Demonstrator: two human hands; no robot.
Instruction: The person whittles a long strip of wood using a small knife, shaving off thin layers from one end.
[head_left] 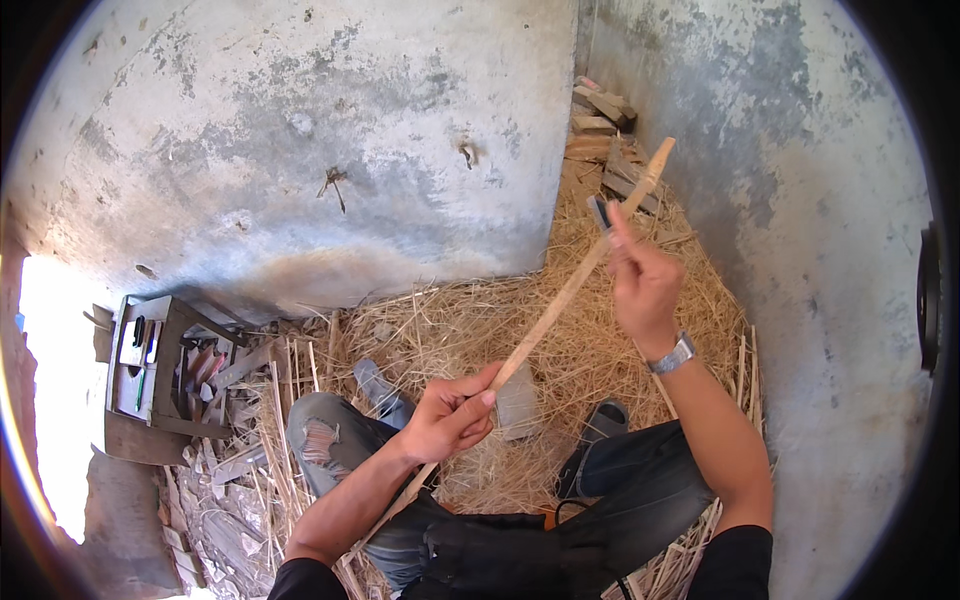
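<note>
My left hand [450, 415] is closed around the lower part of a long, thin bamboo strip [555, 310], in front of my lap. The strip slants up and away to the right, and its lower end passes back over my left thigh. Farther up it, my right hand [645, 285] is closed with the thumb stretched along the strip. A small flat blade [600, 212], dark with a pale edge, sticks out beside that thumb against the strip. The fingers hide the rest of the blade, so its handle does not show.
Straw-like shavings [450, 320] cover the floor around my sandalled feet. A grey block [517, 405] lies between my legs. At the left stands a small wooden stand [150, 370] holding pens and tools, with scraps beside it. Wood pieces [600, 120] are piled beyond the pale wall [350, 130].
</note>
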